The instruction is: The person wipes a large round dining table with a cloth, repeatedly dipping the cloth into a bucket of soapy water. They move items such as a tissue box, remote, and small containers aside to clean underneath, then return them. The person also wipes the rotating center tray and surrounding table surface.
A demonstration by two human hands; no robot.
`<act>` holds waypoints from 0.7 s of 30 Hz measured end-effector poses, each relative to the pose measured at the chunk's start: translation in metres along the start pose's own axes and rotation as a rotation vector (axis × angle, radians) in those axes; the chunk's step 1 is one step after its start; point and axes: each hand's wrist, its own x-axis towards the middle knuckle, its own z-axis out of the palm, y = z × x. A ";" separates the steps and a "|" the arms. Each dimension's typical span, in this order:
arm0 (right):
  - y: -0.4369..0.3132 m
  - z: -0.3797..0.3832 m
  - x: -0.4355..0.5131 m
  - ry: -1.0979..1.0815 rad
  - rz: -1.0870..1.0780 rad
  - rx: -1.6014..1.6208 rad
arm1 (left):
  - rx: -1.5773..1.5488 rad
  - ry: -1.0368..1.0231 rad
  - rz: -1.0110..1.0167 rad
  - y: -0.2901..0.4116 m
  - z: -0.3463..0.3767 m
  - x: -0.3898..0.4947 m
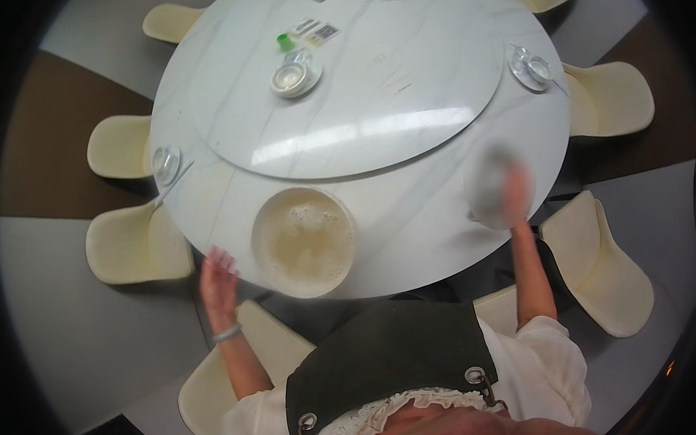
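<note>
A large round basin of cloudy, sudsy liquid [304, 242] stands at the near edge of the white marble-patterned table [405, 215]. Left of the basin, by the table's edge, my left hand [218, 279] is raised with its fingers apart and nothing in it. My right hand [516, 191] is at the table's right side, blurred by motion, on a grey rounded object [492, 186] too blurred to name. A small thing partly shows on the table under that object's lower left side.
A round turntable [368, 125] bears stacked white dishes [291, 78], a green cup [285, 42] and printed cards [322, 34]. Dish settings sit at the left rim [167, 164] and right rim [532, 70]. Cream chairs surround the table, including one at the right [597, 266] and one at the left [136, 245].
</note>
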 end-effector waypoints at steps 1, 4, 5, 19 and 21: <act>0.016 -0.021 0.005 0.040 -0.061 -0.251 | -0.065 0.007 -0.119 -0.023 -0.002 -0.016; 0.065 -0.025 0.011 -0.072 0.058 -0.812 | -0.318 -0.136 -0.320 -0.081 0.032 -0.054; 0.075 -0.011 0.014 -0.034 0.022 -0.883 | -0.401 -0.095 -0.357 -0.091 0.048 -0.061; -0.056 0.200 -0.081 -0.436 -0.305 -0.734 | -0.282 0.106 0.110 -0.048 0.087 -0.062; -0.069 0.209 -0.118 -0.532 -0.450 -0.639 | -0.104 0.116 0.261 -0.034 0.097 -0.064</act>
